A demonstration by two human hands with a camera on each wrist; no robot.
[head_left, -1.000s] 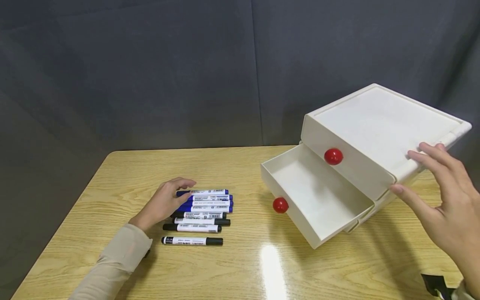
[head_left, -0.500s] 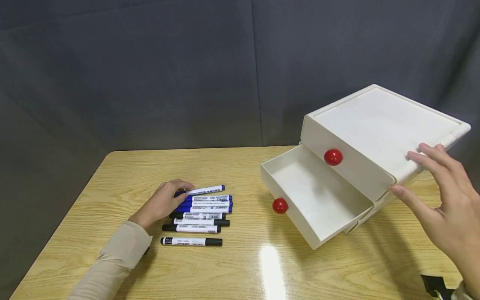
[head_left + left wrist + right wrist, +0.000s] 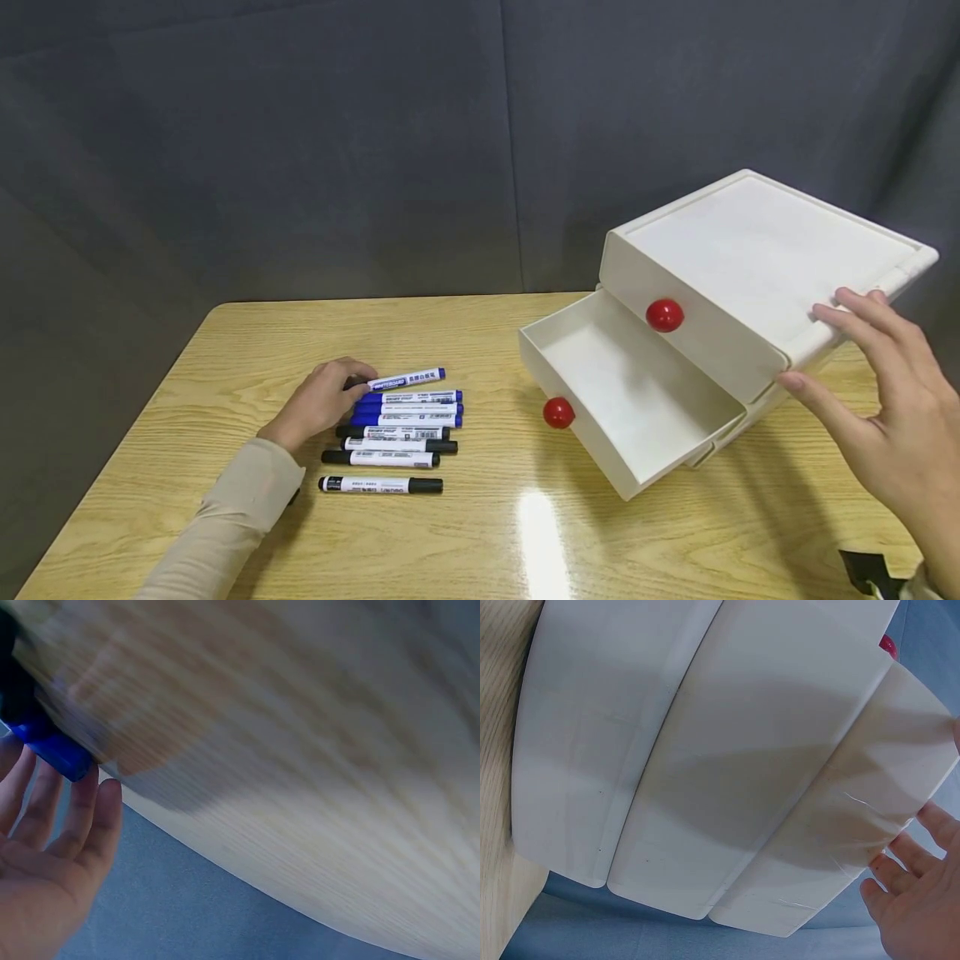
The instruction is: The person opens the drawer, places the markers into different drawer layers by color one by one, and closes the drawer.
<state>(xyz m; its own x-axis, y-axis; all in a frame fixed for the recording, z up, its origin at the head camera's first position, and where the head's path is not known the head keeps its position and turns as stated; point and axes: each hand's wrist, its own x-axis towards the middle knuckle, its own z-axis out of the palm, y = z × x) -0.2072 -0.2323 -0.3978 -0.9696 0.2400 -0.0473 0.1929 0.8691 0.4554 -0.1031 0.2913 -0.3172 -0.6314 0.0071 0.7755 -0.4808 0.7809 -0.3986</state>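
My left hand (image 3: 320,402) pinches the left end of a blue-capped whiteboard marker (image 3: 411,379) between thumb and fingers. That marker lies at a slant, apart from the row below it. In the left wrist view the fingers are at its blue end (image 3: 64,756). Blue markers (image 3: 416,409) and black markers (image 3: 396,446) lie side by side in front of the hand. My right hand (image 3: 896,396) rests on the near top edge of a white drawer cabinet (image 3: 765,258), fingers spread along it, thumb at the front corner. The right wrist view shows the cabinet's side panels (image 3: 735,750).
The cabinet's lower drawer (image 3: 630,375) is pulled out, with nothing in it and a red knob (image 3: 558,412) in front. Another red knob (image 3: 665,315) sits on the closed upper drawer. A dark curtain (image 3: 375,150) hangs behind the wooden table (image 3: 465,542).
The back blue marker has come away from the row and tilted, its right end turning toward the back. My left hand has drawn slightly left with it. The right hand stays on the cabinet.
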